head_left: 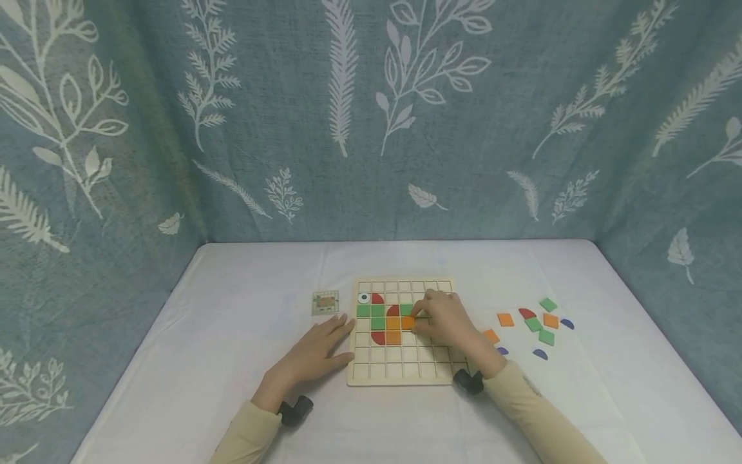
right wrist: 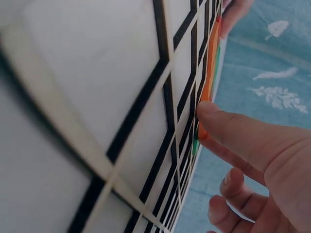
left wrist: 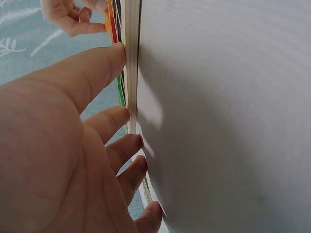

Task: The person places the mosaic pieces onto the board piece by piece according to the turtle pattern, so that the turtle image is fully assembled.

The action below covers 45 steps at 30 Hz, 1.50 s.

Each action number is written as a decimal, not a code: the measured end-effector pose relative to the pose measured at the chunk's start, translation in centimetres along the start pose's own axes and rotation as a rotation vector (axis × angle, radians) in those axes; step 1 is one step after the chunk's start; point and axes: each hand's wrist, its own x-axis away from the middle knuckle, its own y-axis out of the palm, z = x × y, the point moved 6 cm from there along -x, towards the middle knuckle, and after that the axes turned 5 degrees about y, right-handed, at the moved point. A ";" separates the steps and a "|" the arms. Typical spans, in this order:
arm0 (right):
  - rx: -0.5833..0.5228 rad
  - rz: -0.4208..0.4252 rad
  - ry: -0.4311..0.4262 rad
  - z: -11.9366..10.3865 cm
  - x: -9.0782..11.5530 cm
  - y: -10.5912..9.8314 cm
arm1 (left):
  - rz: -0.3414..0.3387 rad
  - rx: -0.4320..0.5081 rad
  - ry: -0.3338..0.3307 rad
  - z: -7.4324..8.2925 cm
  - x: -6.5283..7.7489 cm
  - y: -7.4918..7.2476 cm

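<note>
A pale wooden grid board [head_left: 408, 370] lies on the table with colored tiles set in its squares. My right hand [head_left: 445, 319] is over the board and pinches an orange square tile [head_left: 407, 323] between thumb and index finger. In the right wrist view, the thumb [right wrist: 218, 116] touches the edge of that tile, low against the grid. My left hand [head_left: 315, 351] rests at the board's left side, fingers spread and fairly straight, fingertips against the edge. Set tiles include a green square [head_left: 377, 323], a red quarter-round [head_left: 378, 338] and a white eye tile [head_left: 364, 298].
A small pattern card [head_left: 325, 302] lies left of the board. Loose tiles are scattered to the right: an orange square [head_left: 505, 319], a green square [head_left: 547, 336], a red piece [head_left: 527, 313], a blue half-round [head_left: 540, 354] and others. A patterned curtain [head_left: 359, 193] stands behind the table.
</note>
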 end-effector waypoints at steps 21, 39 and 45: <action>-0.067 -0.010 -0.008 1.6 1.3 -2.1 | -0.002 -0.016 -0.002 0.4 0.1 -0.4; -0.103 0.040 0.074 6.3 3.4 -4.2 | 0.012 -0.021 0.010 -0.3 -0.1 0.1; -0.071 0.049 0.116 7.9 4.2 -4.5 | 0.008 -0.015 0.015 -0.1 -0.1 -0.1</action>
